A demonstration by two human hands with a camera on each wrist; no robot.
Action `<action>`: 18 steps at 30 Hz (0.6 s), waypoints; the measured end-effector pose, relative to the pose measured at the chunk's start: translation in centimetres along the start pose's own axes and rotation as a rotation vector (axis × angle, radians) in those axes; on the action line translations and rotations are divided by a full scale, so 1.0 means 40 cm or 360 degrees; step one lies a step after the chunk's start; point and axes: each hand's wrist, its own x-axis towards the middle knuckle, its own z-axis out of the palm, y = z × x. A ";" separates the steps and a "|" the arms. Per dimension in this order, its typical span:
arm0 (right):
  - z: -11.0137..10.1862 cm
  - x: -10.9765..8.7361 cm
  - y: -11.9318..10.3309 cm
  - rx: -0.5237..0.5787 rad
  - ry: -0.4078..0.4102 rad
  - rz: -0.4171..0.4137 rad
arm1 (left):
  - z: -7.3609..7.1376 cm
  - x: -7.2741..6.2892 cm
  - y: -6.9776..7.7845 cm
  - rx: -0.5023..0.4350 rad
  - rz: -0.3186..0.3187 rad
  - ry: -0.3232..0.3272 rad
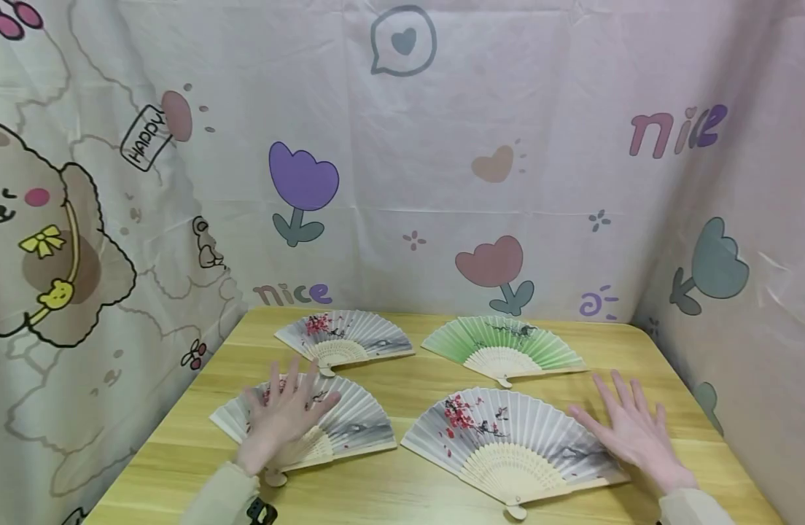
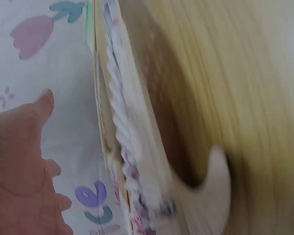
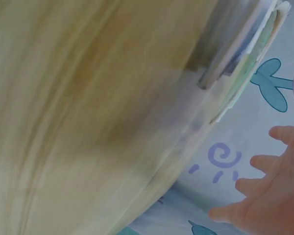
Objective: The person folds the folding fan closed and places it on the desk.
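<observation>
Several open folding fans lie spread on a wooden table. My left hand (image 1: pixel 281 423), fingers straight and splayed, is over the front left fan (image 1: pixel 356 419), a grey-white one with red blossoms, and hides part of it. Beside the right end of the front right fan (image 1: pixel 514 445), of the same pattern, is my right hand (image 1: pixel 635 430), its fingers spread too. Neither hand holds anything. Behind them lie another grey blossom fan (image 1: pixel 343 335) at the back left and a green fan (image 1: pixel 507 343) at the back right. In the left wrist view the near fan (image 2: pixel 137 122) shows edge-on.
The wooden table (image 1: pixel 691 408) ends at a pale printed cloth (image 1: pixel 402 160) hung behind it. More cloth hangs along the left and right sides. A dark watch or band (image 1: pixel 262 510) sits on my left wrist, below a light sleeve.
</observation>
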 end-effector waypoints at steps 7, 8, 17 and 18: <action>-0.015 -0.006 0.022 0.0080 -0.0043 -0.0075 | 0.026 -0.026 0.080 0.0021 0.0058 0.0004; -0.017 -0.007 0.027 0.0086 -0.0045 -0.0093 | 0.031 -0.030 0.091 0.0030 0.0070 0.0007; -0.019 -0.014 0.069 0.0238 -0.0025 -0.0245 | 0.081 -0.055 0.186 0.0077 0.0176 0.0043; -0.018 -0.015 0.073 0.0269 -0.0015 -0.0276 | 0.087 -0.058 0.197 0.0074 0.0192 0.0035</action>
